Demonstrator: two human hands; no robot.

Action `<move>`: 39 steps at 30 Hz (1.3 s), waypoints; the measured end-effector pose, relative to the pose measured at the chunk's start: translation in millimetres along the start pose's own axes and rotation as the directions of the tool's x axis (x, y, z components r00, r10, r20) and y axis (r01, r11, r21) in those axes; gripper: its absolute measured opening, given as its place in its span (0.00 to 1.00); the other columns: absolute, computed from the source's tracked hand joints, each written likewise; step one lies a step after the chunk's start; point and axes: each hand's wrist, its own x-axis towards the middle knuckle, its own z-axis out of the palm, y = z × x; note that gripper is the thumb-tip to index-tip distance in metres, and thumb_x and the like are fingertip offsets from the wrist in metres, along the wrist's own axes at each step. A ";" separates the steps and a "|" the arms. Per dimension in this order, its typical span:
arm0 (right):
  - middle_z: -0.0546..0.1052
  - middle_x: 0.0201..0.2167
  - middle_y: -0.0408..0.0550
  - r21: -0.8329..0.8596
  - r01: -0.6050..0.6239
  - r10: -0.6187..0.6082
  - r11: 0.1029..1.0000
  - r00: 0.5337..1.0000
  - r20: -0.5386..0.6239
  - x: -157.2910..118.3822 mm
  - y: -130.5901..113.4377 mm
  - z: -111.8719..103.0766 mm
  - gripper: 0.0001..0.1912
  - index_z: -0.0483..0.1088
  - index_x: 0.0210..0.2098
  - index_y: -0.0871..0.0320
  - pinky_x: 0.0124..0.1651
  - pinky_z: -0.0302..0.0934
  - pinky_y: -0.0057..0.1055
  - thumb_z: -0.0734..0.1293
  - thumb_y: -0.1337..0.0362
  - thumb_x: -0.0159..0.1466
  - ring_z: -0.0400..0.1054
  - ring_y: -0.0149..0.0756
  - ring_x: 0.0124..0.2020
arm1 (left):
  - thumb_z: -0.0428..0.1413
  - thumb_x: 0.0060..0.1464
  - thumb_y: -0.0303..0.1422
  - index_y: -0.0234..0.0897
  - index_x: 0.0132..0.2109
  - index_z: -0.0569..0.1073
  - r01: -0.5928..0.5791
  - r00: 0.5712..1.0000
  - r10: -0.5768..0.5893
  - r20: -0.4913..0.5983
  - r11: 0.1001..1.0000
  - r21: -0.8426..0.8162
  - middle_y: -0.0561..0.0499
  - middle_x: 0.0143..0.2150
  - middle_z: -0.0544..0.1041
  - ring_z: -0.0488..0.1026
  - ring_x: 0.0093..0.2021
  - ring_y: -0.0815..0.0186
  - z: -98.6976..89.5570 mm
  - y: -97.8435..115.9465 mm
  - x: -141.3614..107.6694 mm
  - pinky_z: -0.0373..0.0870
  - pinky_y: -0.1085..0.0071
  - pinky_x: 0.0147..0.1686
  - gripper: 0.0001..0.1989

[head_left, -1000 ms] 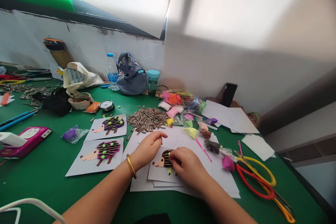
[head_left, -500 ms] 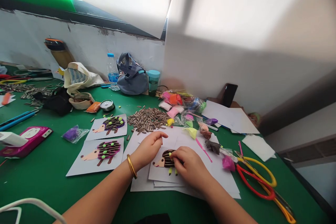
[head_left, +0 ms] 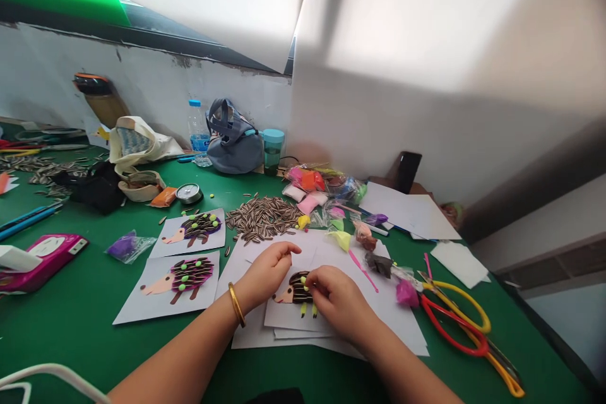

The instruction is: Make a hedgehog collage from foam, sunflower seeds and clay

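My right hand [head_left: 343, 303] is over the right part of a hedgehog picture [head_left: 284, 315], its thumb and forefinger pinched at a small light-green clay ball [head_left: 303, 281] on the dark back. That back is covered with striped sunflower seeds; part of it is hidden under my fingers. The hedgehog has a peach face and yellow-green legs. My left hand [head_left: 267, 271], with a gold bangle [head_left: 236, 305] at the wrist, rests on the white paper just above and left of the picture. Its forefinger is stretched out apart from the thumb, and nothing shows between them.
Two more hedgehog pictures [head_left: 161, 309] lie at left. A heap of sunflower seeds [head_left: 260, 218] is behind my hands, with bagged coloured clay [head_left: 312, 183] beside it. Scissors with red and yellow handles [head_left: 454, 328] lie at right. A blue bag [head_left: 234, 151] and cup [head_left: 273, 151] stand behind.
The whole view has shifted slightly, so things appear a little further left. Both hands keep nearly the same pose, the right still at the green ball on the hedgehog.
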 end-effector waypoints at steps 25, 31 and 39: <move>0.73 0.48 0.71 0.064 -0.800 0.614 0.596 0.403 -0.678 155.3 244.4 -225.8 0.32 0.69 0.49 0.67 0.51 0.63 0.48 0.72 0.50 0.53 0.68 0.59 0.52 | 0.47 0.58 0.36 0.39 0.46 0.75 0.119 0.992 -0.121 -0.044 0.991 -0.053 0.47 0.39 0.75 0.72 0.42 0.57 2.5 -4.1 2.2 0.68 0.61 0.46 0.16; 0.70 0.53 0.73 0.139 -0.859 0.639 0.493 0.249 -0.728 189.7 278.0 -228.0 0.45 0.64 0.54 0.62 0.54 0.55 0.61 0.75 0.41 0.44 0.62 0.67 0.56 | 0.47 0.59 0.36 0.42 0.46 0.76 0.128 0.991 -0.129 -0.040 0.991 -0.040 0.46 0.42 0.76 0.72 0.43 0.57 4.6 -10.8 2.9 0.68 0.60 0.48 0.15; 0.68 0.55 0.70 0.163 -0.861 0.639 0.482 0.218 -0.738 192.6 289.7 -228.6 0.50 0.60 0.58 0.58 0.54 0.54 0.62 0.74 0.39 0.43 0.60 0.67 0.57 | 0.49 0.59 0.37 0.44 0.45 0.77 0.135 0.989 -0.138 -0.049 0.989 -0.054 0.47 0.44 0.76 0.72 0.41 0.58 6.5 -13.1 4.6 0.70 0.62 0.46 0.14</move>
